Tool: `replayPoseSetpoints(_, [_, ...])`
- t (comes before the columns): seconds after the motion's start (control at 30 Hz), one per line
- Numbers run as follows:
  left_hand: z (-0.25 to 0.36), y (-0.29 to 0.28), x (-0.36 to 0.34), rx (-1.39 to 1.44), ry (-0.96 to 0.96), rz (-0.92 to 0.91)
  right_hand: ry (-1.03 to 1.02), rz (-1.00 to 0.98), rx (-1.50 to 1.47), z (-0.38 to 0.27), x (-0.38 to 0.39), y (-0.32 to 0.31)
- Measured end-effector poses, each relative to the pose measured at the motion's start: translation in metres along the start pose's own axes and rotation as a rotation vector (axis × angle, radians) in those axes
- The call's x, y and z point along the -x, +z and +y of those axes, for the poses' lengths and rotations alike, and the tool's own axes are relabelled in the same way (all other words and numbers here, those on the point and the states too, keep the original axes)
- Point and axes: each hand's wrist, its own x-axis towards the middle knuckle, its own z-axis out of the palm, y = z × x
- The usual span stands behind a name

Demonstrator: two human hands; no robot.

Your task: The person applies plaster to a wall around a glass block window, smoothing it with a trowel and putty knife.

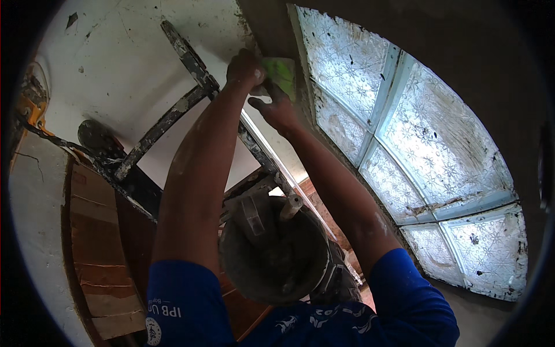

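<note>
Both my arms reach up to the corner where a pale wall meets the darker window surround. There my left hand (245, 70) is closed at the left edge of a flat green piece (281, 76), squarish and smeared with grey. What kind of thing it is, I cannot make out. Just below it is my right hand (277, 110), with the thumb stretched apart and the fingers against the lower part of the green piece. Under my arms sits a dark round bucket (237, 276), dirty inside, with a flat-bladed tool (252, 214) and a stubby handle (291, 206) at its rim.
A paint-spattered dark ladder-like frame (165, 128) stands behind my left arm. On the right is a patterned glass window (439, 139) with pale bars. Brown cardboard (101, 248) lies at the lower left, and a yellow-orange object (36, 113) with cords is at the far left.
</note>
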Motion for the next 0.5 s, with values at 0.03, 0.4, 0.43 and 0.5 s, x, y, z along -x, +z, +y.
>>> replayPoseSetpoints(0.03, [0.004, -0.004, 0.001, 0.047, -0.041, 0.016, -0.082, 0.002, -0.005, 0.004, -0.005, 0.002])
replayPoseSetpoints(0.4, [0.024, 0.016, 0.029, 0.052, 0.155, -0.013, -0.144, 0.134, 0.038, 0.043, 0.027, -0.002])
replayPoseSetpoints(0.43, [0.031, 0.017, 0.029, 0.087, 0.147, -0.003, -0.154, 0.157, 0.018, 0.043, 0.023, -0.006])
replayPoseSetpoints(0.5, [0.033, 0.017, 0.025, 0.119, 0.14, 0.011, -0.192, 0.126, -0.034, 0.039, 0.019, -0.012])
